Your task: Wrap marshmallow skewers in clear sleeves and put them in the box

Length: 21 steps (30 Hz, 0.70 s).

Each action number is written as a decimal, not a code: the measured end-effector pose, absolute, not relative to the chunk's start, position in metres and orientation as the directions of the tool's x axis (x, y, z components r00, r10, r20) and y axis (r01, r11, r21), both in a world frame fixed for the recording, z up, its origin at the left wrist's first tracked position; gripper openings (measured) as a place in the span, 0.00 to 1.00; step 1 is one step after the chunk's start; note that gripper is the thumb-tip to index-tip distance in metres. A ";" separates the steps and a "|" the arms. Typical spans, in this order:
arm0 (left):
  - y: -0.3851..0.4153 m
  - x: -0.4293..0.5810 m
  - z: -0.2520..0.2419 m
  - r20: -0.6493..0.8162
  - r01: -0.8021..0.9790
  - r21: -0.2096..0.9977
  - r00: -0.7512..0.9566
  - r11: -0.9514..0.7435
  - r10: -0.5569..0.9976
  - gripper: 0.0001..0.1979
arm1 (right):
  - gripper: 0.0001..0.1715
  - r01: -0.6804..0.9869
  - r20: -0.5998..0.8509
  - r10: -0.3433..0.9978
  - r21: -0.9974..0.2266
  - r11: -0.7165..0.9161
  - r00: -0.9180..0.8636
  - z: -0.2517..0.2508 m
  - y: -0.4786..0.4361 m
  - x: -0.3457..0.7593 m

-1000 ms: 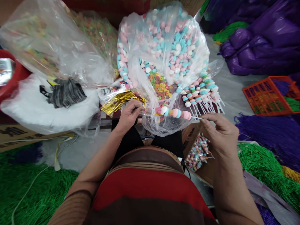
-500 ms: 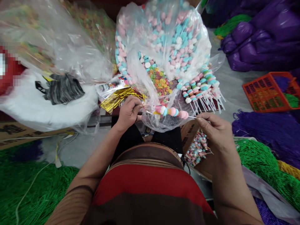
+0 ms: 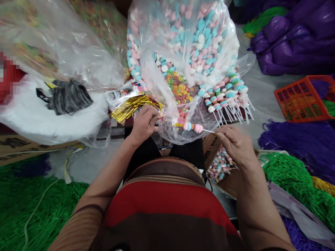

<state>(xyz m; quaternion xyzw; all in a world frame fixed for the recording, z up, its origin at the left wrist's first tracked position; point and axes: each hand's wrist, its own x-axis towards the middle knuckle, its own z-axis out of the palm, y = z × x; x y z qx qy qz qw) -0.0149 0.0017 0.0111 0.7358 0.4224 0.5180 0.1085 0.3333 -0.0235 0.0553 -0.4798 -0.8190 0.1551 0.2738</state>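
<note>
My right hand (image 3: 231, 141) pinches the white stick of a candy skewer (image 3: 198, 128), strung with pink, blue, white and orange pieces. The skewer lies nearly level, its far end inside a small clear printed wrapper (image 3: 176, 121). At the wrapper's other end, my left hand (image 3: 146, 123) is closed on its edge. Just beyond the left hand lie a bundle of gold twist ties (image 3: 133, 108) and a stack of printed wrappers (image 3: 125, 92). Several finished candy skewers (image 3: 227, 96) rest on the table, sticks toward me.
A big clear bag of pink, blue and white candies (image 3: 199, 42) stands ahead, with ring gummies (image 3: 180, 87) before it. At lower right, a cardboard box (image 3: 230, 181) holds wrapped skewers (image 3: 221, 164). An orange crate (image 3: 300, 99) sits right; a grey-black striped cloth (image 3: 70, 97) lies left.
My right hand has moved left, pushing the skewer farther into the wrapper, so fewer candy pieces show outside it. The left hand has stayed nearly in place.
</note>
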 end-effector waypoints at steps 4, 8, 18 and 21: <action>0.003 -0.013 0.017 0.515 0.384 0.784 0.037 -0.487 0.857 0.17 | 0.19 0.636 0.229 0.878 -0.615 0.466 -0.421 0.051 -0.023 0.330; 0.003 -0.010 0.036 0.208 -0.107 0.972 -0.030 -0.210 0.978 0.17 | 0.20 0.569 0.156 0.947 -0.768 0.295 -0.281 0.040 -0.030 0.321; -0.008 0.020 0.076 0.081 -0.659 0.751 0.037 -0.036 0.996 0.40 | 0.22 0.129 -0.045 0.995 -0.991 -0.033 -0.090 0.020 -0.045 0.279; -0.006 0.033 0.080 0.094 -0.682 0.729 0.012 -0.060 0.996 0.27 | 0.21 0.027 -0.065 0.992 -0.998 -0.062 -0.109 0.019 -0.048 0.265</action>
